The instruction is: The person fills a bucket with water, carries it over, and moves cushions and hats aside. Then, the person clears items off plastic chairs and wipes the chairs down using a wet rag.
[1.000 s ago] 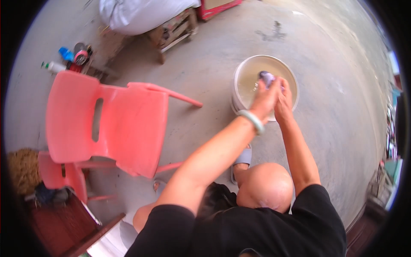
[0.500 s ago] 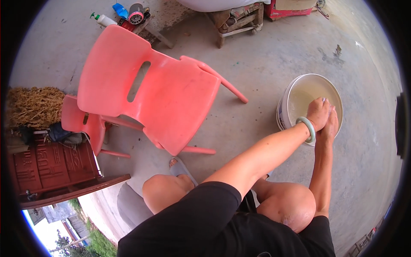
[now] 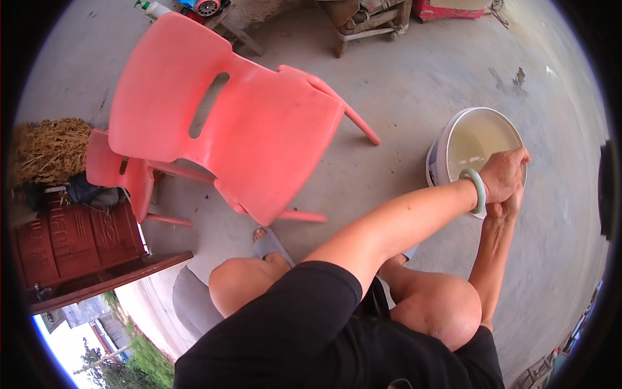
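A white bucket (image 3: pixel 442 152) holding cloudy, yellowish water (image 3: pixel 479 139) stands on the floor at the right. My left hand (image 3: pixel 504 175), with a pale green bangle (image 3: pixel 478 188) on its wrist, is closed above the bucket's near right rim. Pressed up against it from below is my right hand (image 3: pixel 510 203), its fingers curled. The two hands are clasped together, and whatever lies between them, if anything, is hidden.
A large pink plastic chair (image 3: pixel 272 129) is at the left, with a smaller pink chair (image 3: pixel 123 168) beside it. Dry plant stalks (image 3: pixel 52 152) and a dark red door (image 3: pixel 78 243) are at the far left. A wooden stool (image 3: pixel 372 23) stands at the back.
My clasped hands have shifted slightly right and down, closer to the bucket's right rim, and the left wrist has turned. The view has tilted a little, so the background sits higher.
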A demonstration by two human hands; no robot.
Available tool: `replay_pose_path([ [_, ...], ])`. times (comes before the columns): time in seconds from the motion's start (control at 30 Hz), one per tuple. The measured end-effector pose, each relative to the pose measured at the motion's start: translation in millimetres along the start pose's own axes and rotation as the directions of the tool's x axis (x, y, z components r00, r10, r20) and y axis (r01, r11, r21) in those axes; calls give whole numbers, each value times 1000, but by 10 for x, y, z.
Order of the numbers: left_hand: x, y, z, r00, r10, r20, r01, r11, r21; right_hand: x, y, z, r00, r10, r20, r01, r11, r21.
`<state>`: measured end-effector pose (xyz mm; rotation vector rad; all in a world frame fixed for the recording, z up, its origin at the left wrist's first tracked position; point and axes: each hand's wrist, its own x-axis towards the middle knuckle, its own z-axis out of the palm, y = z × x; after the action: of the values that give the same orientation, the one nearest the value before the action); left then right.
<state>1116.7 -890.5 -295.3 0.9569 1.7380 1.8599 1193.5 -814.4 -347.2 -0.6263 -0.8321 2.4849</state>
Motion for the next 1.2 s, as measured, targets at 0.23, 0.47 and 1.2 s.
replay_pose_path([
  [0.23,-100,-103,-269,947,-298,122,258,929,266,119,140,-228,973,213,-85,-214,977,-2],
  [0.47,-354,190,-629,985,-171,10,163,953,254,159,-210,-114,997,75,24,-71,989,-126],
  [1.2,-2616,1429,-4420,254,542,-801,411,689,597,468,935,2239,958,200,205,-78,872,-483],
])
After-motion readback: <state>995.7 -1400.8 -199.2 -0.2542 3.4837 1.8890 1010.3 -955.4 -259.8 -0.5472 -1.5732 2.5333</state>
